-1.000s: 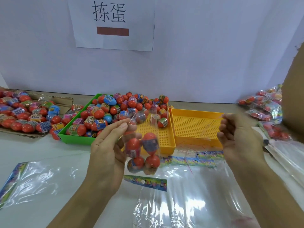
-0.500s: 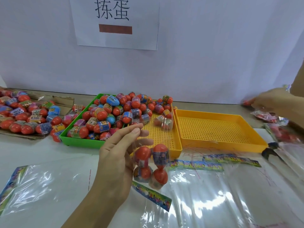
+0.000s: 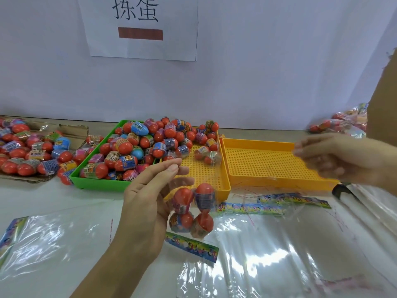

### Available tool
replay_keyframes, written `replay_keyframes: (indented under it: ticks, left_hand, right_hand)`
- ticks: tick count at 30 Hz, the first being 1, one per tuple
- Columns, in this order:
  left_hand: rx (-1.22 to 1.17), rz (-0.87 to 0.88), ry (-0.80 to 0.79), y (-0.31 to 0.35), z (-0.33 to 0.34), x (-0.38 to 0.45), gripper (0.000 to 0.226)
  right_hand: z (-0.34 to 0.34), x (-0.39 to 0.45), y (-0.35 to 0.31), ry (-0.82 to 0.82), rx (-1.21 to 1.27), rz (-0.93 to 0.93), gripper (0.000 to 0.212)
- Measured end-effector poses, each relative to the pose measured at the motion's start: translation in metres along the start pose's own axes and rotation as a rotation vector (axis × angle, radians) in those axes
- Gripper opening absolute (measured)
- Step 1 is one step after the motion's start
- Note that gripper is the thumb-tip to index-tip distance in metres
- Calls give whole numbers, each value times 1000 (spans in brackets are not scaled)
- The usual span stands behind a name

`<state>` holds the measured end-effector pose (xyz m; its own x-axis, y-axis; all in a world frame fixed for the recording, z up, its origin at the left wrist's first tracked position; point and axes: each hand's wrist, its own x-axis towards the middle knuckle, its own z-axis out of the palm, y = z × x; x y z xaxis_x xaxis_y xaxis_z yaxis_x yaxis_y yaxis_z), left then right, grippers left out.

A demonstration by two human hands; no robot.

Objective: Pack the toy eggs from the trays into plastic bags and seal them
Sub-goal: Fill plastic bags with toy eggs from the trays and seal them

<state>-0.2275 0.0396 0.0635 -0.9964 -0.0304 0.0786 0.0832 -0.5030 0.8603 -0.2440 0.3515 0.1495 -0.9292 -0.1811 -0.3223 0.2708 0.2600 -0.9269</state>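
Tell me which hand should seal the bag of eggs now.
Probably right: it is free and blurred beside the yellow tray, while the left already pinches the bag top, four eggs hanging inside.

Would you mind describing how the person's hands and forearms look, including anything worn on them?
Both are bare: no gloves, rings, watch or sleeves show on the left hand or its forearm. The right hand is blurred, but it also looks uncovered. Nails on the left hand are short and unpainted.
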Motion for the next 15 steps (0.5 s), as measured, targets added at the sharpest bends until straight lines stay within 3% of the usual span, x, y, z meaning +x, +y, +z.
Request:
replay_keyframes:
  ticks: [4, 7, 11, 15]
  left_hand:
    - [4, -19, 22, 0, 0, -1, 17]
    - [12, -30, 18, 2, 1, -1, 17]
    - [14, -33, 25, 4, 3, -1, 17]
    - [14, -38, 31, 5, 3, -2, 16]
  right_hand:
    - [30, -12, 28, -221, -203, 32, 25]
    - [45, -13, 48, -134, -377, 49, 25]
    - [53, -7, 62, 99, -221, 49, 22]
    - [53, -1, 67, 218, -102, 117, 9]
